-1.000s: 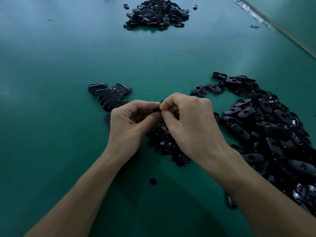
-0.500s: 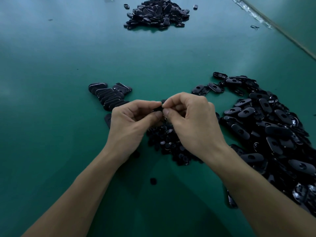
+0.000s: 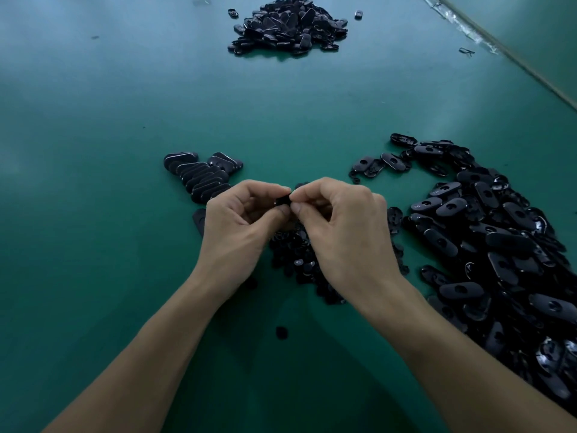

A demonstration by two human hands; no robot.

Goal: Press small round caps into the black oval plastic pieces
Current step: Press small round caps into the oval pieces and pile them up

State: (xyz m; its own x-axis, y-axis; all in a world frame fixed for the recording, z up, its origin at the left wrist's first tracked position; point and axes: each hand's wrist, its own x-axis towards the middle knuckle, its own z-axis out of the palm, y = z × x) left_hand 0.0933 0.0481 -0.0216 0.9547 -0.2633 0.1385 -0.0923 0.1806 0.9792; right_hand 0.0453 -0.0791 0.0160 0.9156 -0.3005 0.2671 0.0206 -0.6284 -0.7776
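Little has shifted since a second ago: both hands stay raised over the green table [image 3: 93, 189], the right fingertips edging slightly toward the left. The left hand [image 3: 240, 226] pinches a black oval piece [image 3: 282, 201] between thumb and curled forefinger, and the right hand [image 3: 346, 226] pinches its other end. The cap is probably under that thumb, though the fingers hide whether it is seated. To do this well, hold the piece flat, centre the cap over its hole and press straight down so that it does not tilt. Loose small round caps [image 3: 296, 260] lie heaped beneath the hands, unfilled oval pieces [image 3: 487, 245] to the right, and a neat row of pieces [image 3: 203, 176] to the left.
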